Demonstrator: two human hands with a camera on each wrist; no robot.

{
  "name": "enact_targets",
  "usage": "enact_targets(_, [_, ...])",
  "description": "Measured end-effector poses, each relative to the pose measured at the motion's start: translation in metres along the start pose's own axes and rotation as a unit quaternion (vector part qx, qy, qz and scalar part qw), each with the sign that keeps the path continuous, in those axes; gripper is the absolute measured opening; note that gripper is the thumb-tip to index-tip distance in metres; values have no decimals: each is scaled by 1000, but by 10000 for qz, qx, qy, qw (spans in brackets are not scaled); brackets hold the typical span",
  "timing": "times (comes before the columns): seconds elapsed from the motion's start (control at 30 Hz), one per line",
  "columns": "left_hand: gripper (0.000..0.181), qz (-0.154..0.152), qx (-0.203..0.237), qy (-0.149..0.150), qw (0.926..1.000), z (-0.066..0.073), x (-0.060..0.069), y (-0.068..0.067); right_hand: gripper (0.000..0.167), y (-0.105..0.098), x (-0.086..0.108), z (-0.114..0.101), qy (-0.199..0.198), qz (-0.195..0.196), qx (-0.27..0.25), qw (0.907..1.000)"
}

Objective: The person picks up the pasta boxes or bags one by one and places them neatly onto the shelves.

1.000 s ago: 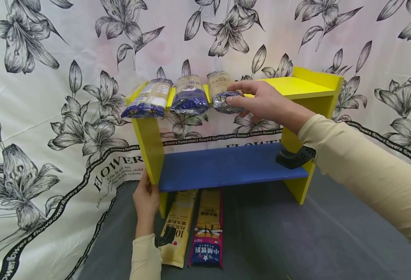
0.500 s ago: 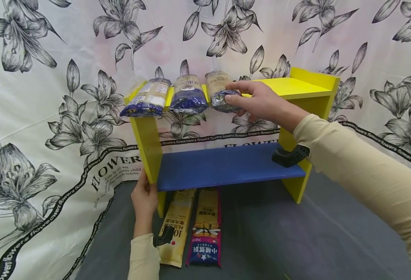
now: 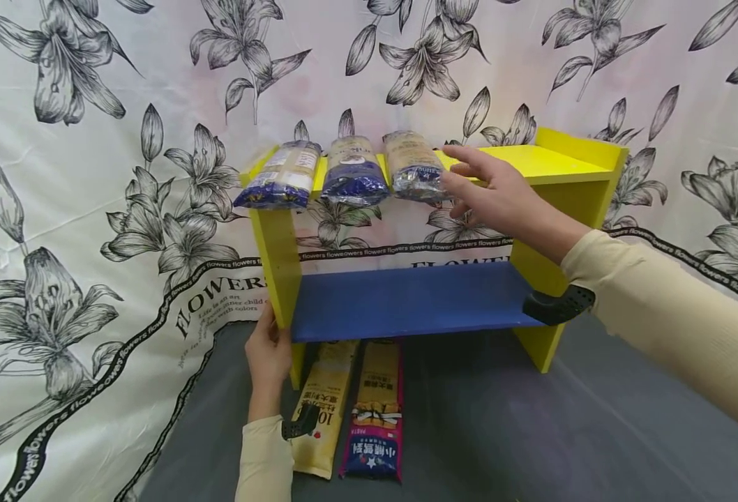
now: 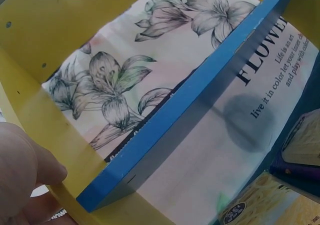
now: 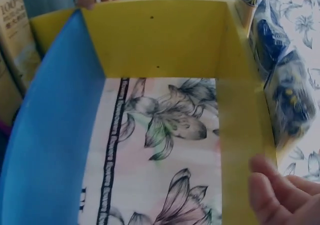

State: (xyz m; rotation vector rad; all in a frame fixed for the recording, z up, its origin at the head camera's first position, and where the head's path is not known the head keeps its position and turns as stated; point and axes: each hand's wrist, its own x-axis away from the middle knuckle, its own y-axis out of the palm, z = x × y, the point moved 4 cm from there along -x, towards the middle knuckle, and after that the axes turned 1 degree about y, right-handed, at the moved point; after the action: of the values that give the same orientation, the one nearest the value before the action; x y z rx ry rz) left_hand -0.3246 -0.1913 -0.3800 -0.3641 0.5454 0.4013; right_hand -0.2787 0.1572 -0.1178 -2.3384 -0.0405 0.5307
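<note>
Three clear-and-blue plastic food bags lie in a row on the yellow top of a small shelf (image 3: 545, 162): a left bag (image 3: 284, 174), a middle bag (image 3: 354, 171) and a right bag (image 3: 414, 167). Their front ends overhang the top's edge. Beside the right bag is my right hand (image 3: 501, 195), fingers loosely extended and holding nothing; in the right wrist view a small gap separates it from that bag (image 5: 290, 97). My left hand (image 3: 268, 355) grips the shelf's yellow left side panel (image 3: 276, 268) low down. The left wrist view shows its thumb (image 4: 47, 165) against the panel's edge.
A blue board (image 3: 407, 300) spans the shelf's middle. Under it, on the dark grey tabletop (image 3: 469, 432), lie a yellow pasta packet (image 3: 321, 418) and a pink-and-blue pasta packet (image 3: 374, 443). A flower-printed cloth (image 3: 155, 84) hangs behind.
My right hand has let go of the right bag and drawn slightly to the right, its fingers spreading. The bag stays on the shelf top. My left hand keeps its grip on the panel.
</note>
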Motion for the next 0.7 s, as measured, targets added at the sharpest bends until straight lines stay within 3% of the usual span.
enact_targets(0.13, [58, 20, 25, 82, 10000, 0, 0, 1, 54, -14, 18, 16, -164, 809, -298, 9961])
enact_targets(0.23, [59, 43, 30, 76, 10000, 0, 0, 0, 48, -20, 30, 38, -129, 1083, -253, 9937])
enact_targets(0.5, [58, 44, -11, 13, 10000, -1, 2, -1, 44, -5, 62, 101, 210, 530, 204, 9982])
enact_targets(0.7, [56, 23, 10, 76, 10000, 2, 1, 1, 46, 25, 82, 135, 643, -74, 26, 9979])
